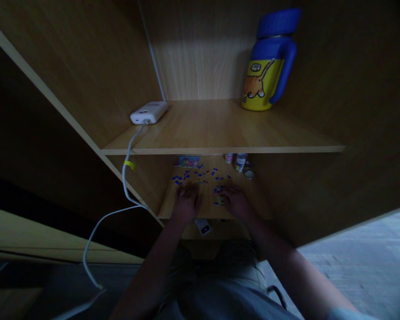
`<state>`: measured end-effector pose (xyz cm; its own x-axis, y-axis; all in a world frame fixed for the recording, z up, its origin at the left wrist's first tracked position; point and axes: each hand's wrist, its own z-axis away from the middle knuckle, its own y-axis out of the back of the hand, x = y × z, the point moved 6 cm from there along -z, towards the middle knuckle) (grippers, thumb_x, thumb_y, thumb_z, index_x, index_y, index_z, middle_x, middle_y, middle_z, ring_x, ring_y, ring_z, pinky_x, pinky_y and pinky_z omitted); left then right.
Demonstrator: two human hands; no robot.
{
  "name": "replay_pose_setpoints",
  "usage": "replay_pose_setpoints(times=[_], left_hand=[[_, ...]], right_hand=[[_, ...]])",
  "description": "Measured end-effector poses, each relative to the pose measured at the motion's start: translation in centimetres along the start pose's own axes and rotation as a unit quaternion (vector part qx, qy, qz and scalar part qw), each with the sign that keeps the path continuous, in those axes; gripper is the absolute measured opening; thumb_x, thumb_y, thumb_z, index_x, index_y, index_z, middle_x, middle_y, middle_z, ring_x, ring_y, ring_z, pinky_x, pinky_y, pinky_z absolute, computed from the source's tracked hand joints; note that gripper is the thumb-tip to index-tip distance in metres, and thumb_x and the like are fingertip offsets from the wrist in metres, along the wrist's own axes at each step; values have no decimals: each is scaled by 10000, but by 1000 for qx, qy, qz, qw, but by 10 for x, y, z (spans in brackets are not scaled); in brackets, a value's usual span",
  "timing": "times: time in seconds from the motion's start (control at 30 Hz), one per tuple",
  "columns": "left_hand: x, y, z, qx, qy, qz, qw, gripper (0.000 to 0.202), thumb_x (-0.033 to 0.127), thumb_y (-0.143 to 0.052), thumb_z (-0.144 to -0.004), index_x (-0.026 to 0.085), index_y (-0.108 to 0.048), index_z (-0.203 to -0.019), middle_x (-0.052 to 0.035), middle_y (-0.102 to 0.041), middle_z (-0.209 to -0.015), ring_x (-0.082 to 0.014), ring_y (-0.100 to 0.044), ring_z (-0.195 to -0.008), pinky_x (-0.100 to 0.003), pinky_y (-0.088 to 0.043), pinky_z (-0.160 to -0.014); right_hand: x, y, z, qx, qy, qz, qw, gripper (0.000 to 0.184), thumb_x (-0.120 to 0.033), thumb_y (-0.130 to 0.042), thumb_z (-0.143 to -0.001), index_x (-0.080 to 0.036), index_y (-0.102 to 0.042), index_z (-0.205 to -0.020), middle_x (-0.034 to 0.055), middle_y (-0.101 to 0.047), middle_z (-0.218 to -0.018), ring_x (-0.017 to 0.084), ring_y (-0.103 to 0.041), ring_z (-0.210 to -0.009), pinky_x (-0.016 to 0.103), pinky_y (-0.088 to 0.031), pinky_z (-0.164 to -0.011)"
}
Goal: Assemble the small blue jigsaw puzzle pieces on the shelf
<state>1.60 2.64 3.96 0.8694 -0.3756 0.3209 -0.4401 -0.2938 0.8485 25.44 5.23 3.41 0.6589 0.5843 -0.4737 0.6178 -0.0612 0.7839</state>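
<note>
Puzzle pieces, mostly blue, lay scattered across the lower shelf, and a small patch that looked joined sat nearer its front edge. The right hand was at the patch, its fingers over the patch's right side; whether they pinched a piece I could not tell. The left hand stood well apart, palm down just in front of the loose pieces, its grip hidden too.

Dim light seemed the likeliest source of error, since similar blues could be confused and forced together. A sideways push from the right fingers might have split the patch or slid it toward the front edge. A careless sweep of the left might have scattered pieces, and a reach far right could have knocked the bottle. A snag on the cable might have pulled down the power bank.
</note>
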Motion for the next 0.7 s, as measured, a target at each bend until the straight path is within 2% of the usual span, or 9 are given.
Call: replay_pose_setpoints(times=[0.17, 0.3, 0.4, 0.47, 0.57, 0.63, 0.7], left_hand=[[31, -8, 6, -54, -38, -12, 998, 352, 385, -734, -1038, 223, -812, -1340, -163, -786, -1320, -401, -671, -1284, -632, -493, -1203], [56, -18, 7, -77, -85, 69, 991, 308, 264, -637, -1091, 282, -812, -1344, -102, -795, -1256, -316, -702, -1189, -539, -556, -1130], [49, -19, -3, -70, -63, 87, 992, 398, 113, -575, -1049, 266, -820, -1323, -98, -800, -1226, -298, -714, -1153, -518, -568, -1116], [39, -17, -12, -69, -45, 68, 994, 403, 74, -598, -996, 248, -840, -1267, -115, -797, -1206, -315, -713, -1145, -523, -578, -1085], [31, -15, -24, -65, -37, 54, 996, 223, 187, -663, -1025, 241, -858, -1118, -123, -793, -1129, -323, -716, -1111, -526, -586, -1045], [33, -17, -29, -74, -48, 67, 994, 135, 285, -718, -1039, 247, -847, -1034, -111, -787, -1085, -315, -719, -1094, -508, -591, -1024], [37, -21, -30, -80, -57, 84, 992, 88, 311, -773, -1018, 248, -834, -1009, -101, -783, -1071, -310, -720, -1107, -491, -589, -1026]], right_hand=[[2, -2, 0, 2, 1, -4, 1000, 370, -53, -619, -1013, -283, -857, -1177, 37, -853, -1258, 247, -747, -1184, 445, -535, -1164], [6, -6, 1, 5, -1, 7, 1000, 324, -76, -619, -1028, -253, -845, -1177, 57, -851, -1239, 250, -743, -1173, 434, -538, -1148], [8, -6, 1, 3, -2, 10, 1000, 314, -75, -625, -1025, -247, -833, -1185, 52, -848, -1236, 244, -740, -1182, 429, -528, -1161], [7, -5, 1, 2, -6, 13, 1000, 312, -74, -631, -1020, -250, -829, -1185, 53, -845, -1238, 246, -735, -1192, 430, -527, -1161], [5, -3, 0, 2, -8, 15, 1000, 304, -72, -638, -1015, -257, -829, -1162, 54, -845, -1230, 248, -733, -1185, 426, -535, -1143], [4, -1, -1, 2, -8, 18, 1000, 293, -70, -639, -1013, -255, -831, -1136, 54, -848, -1203, 250, -738, -1153, 425, -538, -1130], [3, -1, -1, 1, -9, 24, 1000, 285, -69, -644, -1010, -250, -831, -1126, 55, -849, -1187, 252, -742, -1131, 424, -537, -1125]])
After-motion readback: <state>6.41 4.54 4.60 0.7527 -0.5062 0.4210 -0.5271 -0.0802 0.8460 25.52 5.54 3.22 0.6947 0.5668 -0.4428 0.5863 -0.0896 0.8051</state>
